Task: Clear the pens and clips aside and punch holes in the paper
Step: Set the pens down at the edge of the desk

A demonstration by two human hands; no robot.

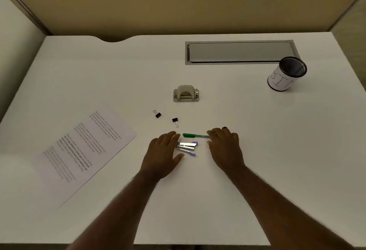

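Two hands [195, 146] flank the pens [188, 146]; green pen [195, 135] touches the right

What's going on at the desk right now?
A person is gathering pens on the white desk. The right hand touches the green pen; the left hand rests against the purple-capped pens. Two binder clips lie loose just beyond. The hole punch and printed paper sit untouched, and the pen cup stands far right.
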